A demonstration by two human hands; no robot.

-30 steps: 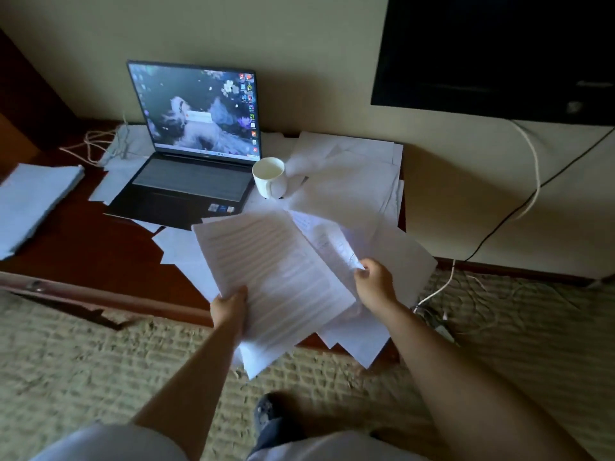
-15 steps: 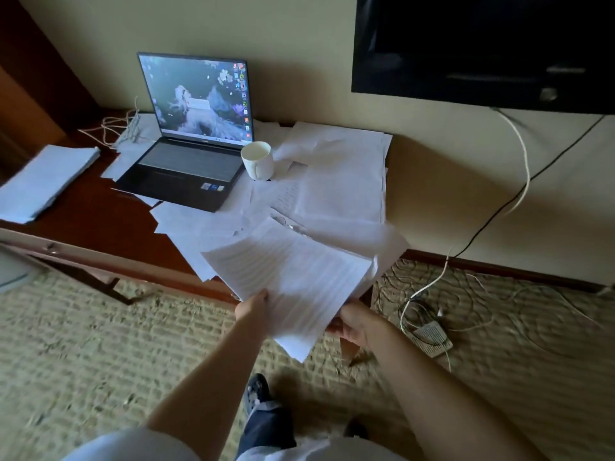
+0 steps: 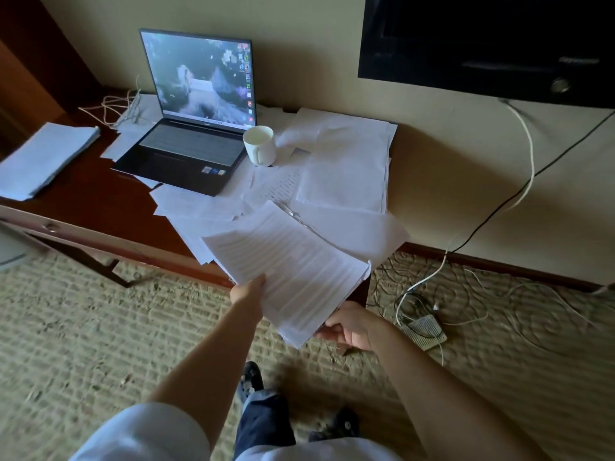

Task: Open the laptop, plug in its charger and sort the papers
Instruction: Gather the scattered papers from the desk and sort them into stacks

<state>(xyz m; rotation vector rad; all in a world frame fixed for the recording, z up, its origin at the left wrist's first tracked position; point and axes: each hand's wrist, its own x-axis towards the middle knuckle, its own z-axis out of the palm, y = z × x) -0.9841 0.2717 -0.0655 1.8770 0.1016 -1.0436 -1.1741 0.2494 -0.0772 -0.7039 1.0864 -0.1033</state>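
The bundle of printed sheets (image 3: 289, 277) has come off the desk (image 3: 90, 207) and now hangs in the air past its near edge, at about 6 o'clock from the white mug (image 3: 260, 145); a second ago the same pages still lay fanned on the loose pile and were only being drawn together. The left hand (image 3: 249, 292) grips the bundle's near-left edge, thumb on top, and the right hand (image 3: 349, 327) has gone from pressing on a page to curling its fingers under the lower right corner, so both hands now pinch the paper. That reads as one batch gathered and ready to be squared or carried, probably toward the tidy paper stack (image 3: 46, 158) at 9 o'clock of the laptop (image 3: 196, 118). The laptop stands open with its screen lit, so that step looks done; white cables (image 3: 114, 108) lie at its 10 o'clock, but whether a charger is plugged in cannot be told. Many scattered papers (image 3: 342, 168) remain at 3 o'clock of the mug, so the sorting looks far from finished. The view has also pulled back from the desk, showing more carpet (image 3: 100, 327)
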